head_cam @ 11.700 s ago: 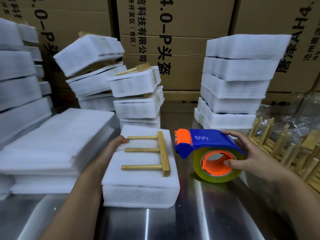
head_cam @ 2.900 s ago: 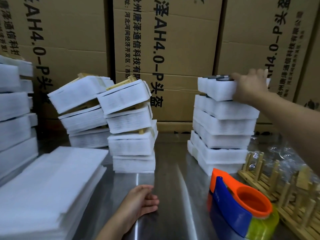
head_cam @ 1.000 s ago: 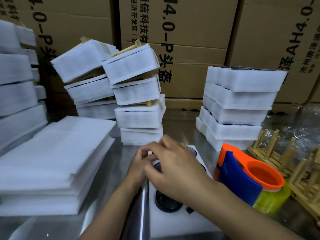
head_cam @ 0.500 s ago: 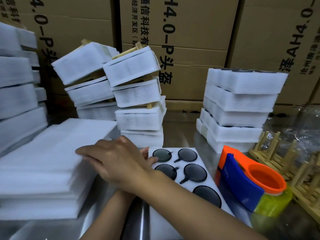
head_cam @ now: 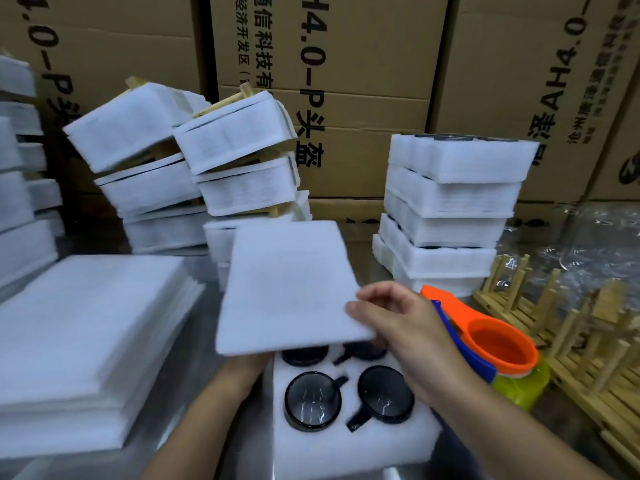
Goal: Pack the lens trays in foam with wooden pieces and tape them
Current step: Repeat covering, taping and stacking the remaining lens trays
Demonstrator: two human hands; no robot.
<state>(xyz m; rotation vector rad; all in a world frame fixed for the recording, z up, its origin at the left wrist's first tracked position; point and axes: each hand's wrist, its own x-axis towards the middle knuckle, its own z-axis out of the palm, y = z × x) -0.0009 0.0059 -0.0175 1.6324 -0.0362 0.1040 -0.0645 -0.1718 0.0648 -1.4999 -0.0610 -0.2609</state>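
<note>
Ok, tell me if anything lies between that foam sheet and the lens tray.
Nothing visible blocks the lens tray. The right hand pinches the foam sheet above its far end; the left hand reaches under the sheet, mostly hidden.

Two hands [head_cam: 398, 323], one foam sheet [head_cam: 287, 285], one lens tray [head_cam: 346, 445], four lenses [head_cam: 313, 400] showing, one tape dispenser [head_cam: 498, 344]

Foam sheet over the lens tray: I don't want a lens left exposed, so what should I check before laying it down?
1. Right hand grips the foam sheet at its near right edge: ok.
2. Left hand supporting under the sheet: cannot tell, hidden.
3. Near two lenses seated in the lens tray: ok.
4. Far lenses seated: cannot tell, sheet partly covers them.
5. Sheet squared over tray: not ok, tilted and raised.
6. Tape dispenser at hand, right of tray: ok.
</note>
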